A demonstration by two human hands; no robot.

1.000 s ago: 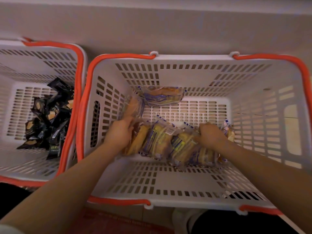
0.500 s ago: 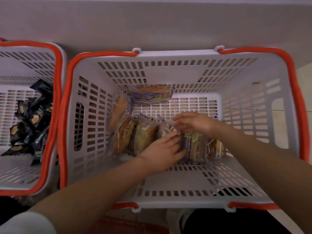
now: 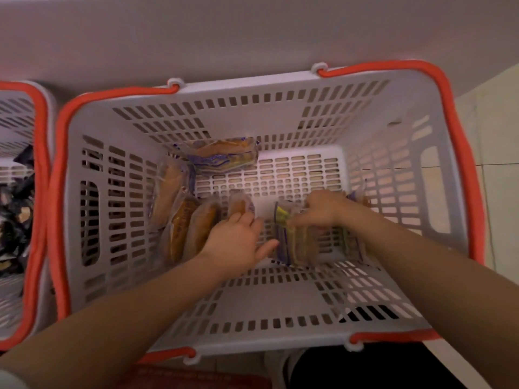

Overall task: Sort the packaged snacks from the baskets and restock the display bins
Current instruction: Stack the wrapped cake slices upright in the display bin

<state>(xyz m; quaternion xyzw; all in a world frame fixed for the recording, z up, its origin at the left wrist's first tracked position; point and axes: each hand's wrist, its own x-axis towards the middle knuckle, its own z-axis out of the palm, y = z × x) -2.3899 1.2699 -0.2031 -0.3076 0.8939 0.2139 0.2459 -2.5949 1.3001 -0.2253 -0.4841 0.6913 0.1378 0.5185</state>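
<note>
A white slotted basket [image 3: 280,307] with orange handles holds several clear-wrapped yellow cake packs. My left hand [image 3: 238,240] lies with straight fingers against the upright packs [image 3: 196,228] on the left side of the basket floor. My right hand [image 3: 320,209] grips a group of cake packs [image 3: 292,242] standing on edge at the middle right. One more pack [image 3: 224,155] lies flat against the far wall. A gap of bare basket floor separates the left packs from the right group.
A second white basket [image 3: 16,130] with orange handles stands at the left, holding dark-wrapped snacks [image 3: 14,220]. A pale wall runs behind both baskets. Tiled floor [image 3: 500,192] shows at the right.
My left hand slid left from the middle of the row. The row of packs has split into a left group and a right group, with my right hand gathering the right one.
</note>
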